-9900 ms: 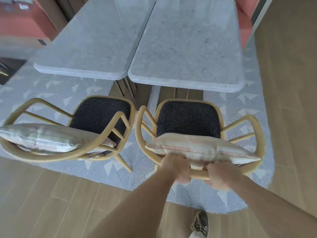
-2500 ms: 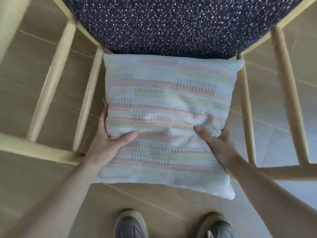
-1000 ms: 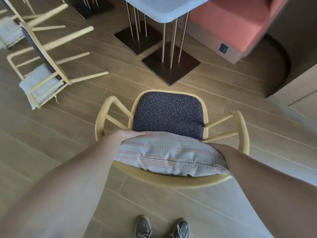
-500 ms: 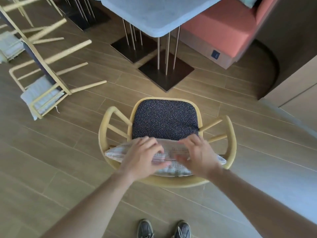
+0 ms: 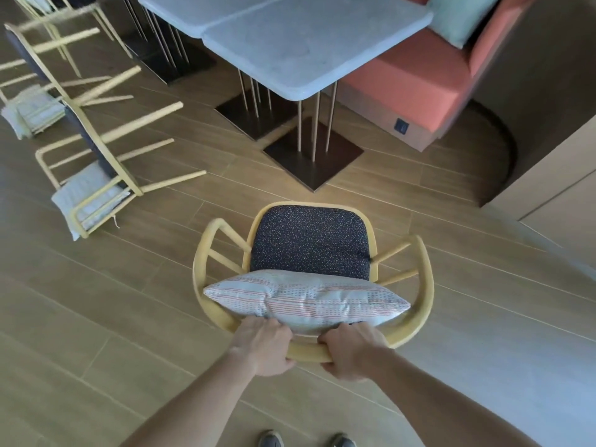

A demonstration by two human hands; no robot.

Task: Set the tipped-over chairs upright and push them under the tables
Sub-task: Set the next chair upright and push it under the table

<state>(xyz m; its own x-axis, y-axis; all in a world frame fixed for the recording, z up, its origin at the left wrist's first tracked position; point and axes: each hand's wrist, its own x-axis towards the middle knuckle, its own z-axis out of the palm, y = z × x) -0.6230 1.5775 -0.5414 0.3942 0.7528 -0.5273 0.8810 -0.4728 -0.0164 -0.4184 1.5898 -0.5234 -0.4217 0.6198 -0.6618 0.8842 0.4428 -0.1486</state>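
Observation:
An upright yellow wooden chair (image 5: 425, 275) with a dark speckled seat stands on the floor in front of me, facing a grey stone table (image 5: 309, 43). A striped cushion (image 5: 306, 300) leans against its backrest. My left hand (image 5: 266, 345) and my right hand (image 5: 350, 353) both grip the curved top rail of the backrest, side by side. Two more chairs lie tipped over: one (image 5: 100, 162) at the left with its cushion beneath it, another (image 5: 35, 69) farther back left.
The table's dark square base (image 5: 312, 162) with thin metal rods sits between the chair and the table. An orange bench (image 5: 416, 82) with a pale green pillow (image 5: 458, 17) runs along the right. A beige cabinet (image 5: 558, 185) stands at the far right.
Half a second ago both hands rested on the cushion; now they have dropped back and taken hold of the backrest rail. The view has lifted, showing more of the table.

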